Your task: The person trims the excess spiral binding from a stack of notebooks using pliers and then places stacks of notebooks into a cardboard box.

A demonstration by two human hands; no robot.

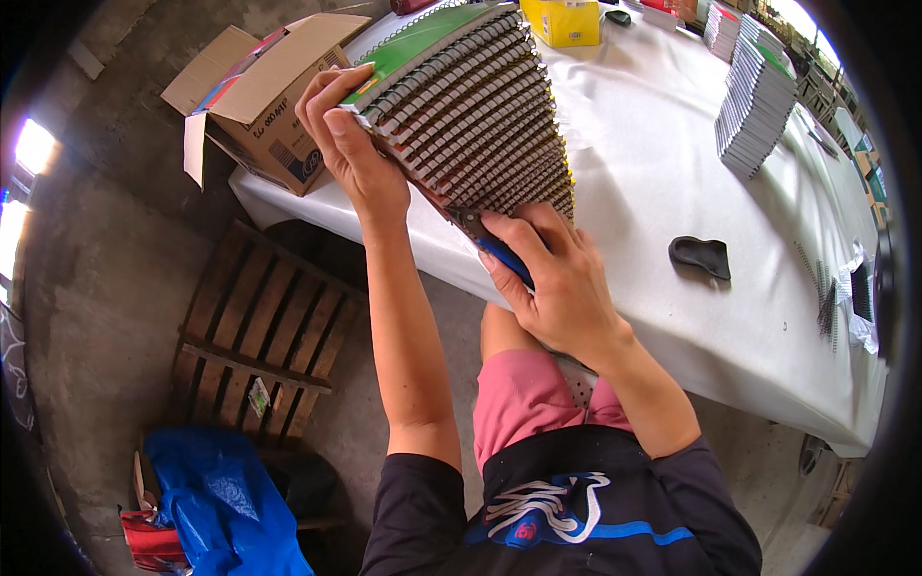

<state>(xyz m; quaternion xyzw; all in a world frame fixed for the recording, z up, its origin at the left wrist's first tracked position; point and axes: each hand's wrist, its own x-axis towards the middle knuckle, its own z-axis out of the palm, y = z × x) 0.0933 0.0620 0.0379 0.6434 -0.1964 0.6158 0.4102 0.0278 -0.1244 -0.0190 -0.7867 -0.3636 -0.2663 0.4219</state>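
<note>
A tall stack of spiral notebooks (471, 125) stands near the table's front edge, its wire bindings facing me and a green cover on top. My left hand (363, 158) grips the upper left corner of the stack, thumb at the side and fingers over the top. Closed in my right hand (567, 283) are pliers with blue handles (509, 261). Their dark metal head meets the lower end of the bindings at the stack's left corner. Exactly what the jaws touch is hidden.
On the white-covered table (634, 173) are another notebook stack (757, 106), a black curved object (700, 257), loose wire coils (828, 302) and a yellow box (565, 23). An open cardboard box (274, 125) stands at the left. Below lie a slatted wooden piece (264, 326) and blue plastic (226, 499).
</note>
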